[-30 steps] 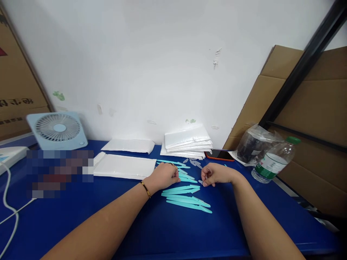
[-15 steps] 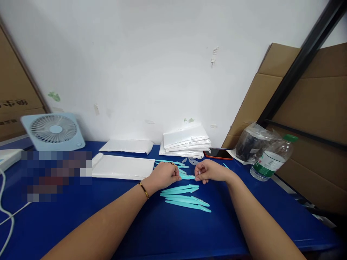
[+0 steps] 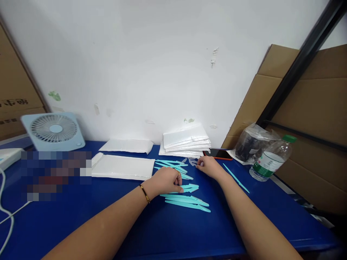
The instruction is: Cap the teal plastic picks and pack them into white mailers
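Several teal eyebrow razors (image 3: 187, 207) lie in loose groups on the blue table. My left hand (image 3: 167, 179) is over the middle group, thumb and fingers closed on the handle of an eyebrow razor (image 3: 189, 188). My right hand (image 3: 210, 167) is at a small pile of clear blade caps (image 3: 192, 162), its fingertips pinched together; what is between them is hidden. Beyond my left hand lies another group of razors (image 3: 170, 164). A single razor (image 3: 236, 178) rests apart, to the right of my right forearm.
White padded envelopes (image 3: 123, 167) lie left of the razors, and a stack of them (image 3: 185, 139) stands by the wall. A phone (image 3: 219, 154), a bagged dark object (image 3: 248, 142) and a water bottle (image 3: 271, 160) are at right. A fan (image 3: 55, 130) stands at left.
The razor held between both hands has left them, and another lies on the far group. My left hand has come nearer, to the middle group; my right hand has moved away to the caps.
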A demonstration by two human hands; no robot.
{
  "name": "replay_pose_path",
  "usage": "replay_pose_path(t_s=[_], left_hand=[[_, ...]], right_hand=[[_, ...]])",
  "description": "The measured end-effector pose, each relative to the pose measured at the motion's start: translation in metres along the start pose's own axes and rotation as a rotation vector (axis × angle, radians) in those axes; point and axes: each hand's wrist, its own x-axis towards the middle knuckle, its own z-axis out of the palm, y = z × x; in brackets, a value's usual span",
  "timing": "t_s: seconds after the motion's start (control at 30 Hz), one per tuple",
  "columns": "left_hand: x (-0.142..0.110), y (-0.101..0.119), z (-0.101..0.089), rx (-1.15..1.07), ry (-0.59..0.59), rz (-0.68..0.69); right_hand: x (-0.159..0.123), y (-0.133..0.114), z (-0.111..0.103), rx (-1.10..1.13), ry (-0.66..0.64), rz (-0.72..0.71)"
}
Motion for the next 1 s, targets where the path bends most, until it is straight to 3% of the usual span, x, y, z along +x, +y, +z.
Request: replay_pose_path(t_s=[0.17, 0.37, 0.53, 0.67, 1.0], left_hand=[[0.002, -0.004, 0.004, -0.015, 0.062, -0.058], [0.004, -0.011, 0.005, -0.045, 0.072, -0.045], [0.004, -0.012, 0.004, -0.059, 0.111, -0.041], [0.004, -0.015, 0.003, -0.097, 0.175, -0.035], [0.006, -0.015, 0.002, -0.083, 0.218, 0.021]], right_hand=[[-0.002, -0.007, 0.001, 0.004, -0.051, -0.008], [-0.011, -0.004, -0.022, 0.383, -0.170, -0.021], [-0.019, -0.006, -0.035, 0.577, -0.354, -0.060], [-0.022, -0.010, -0.033, 0.618, -0.476, -0.051], [-0.020, -0.018, -0.026, 0.656, -0.557, -0.103]])
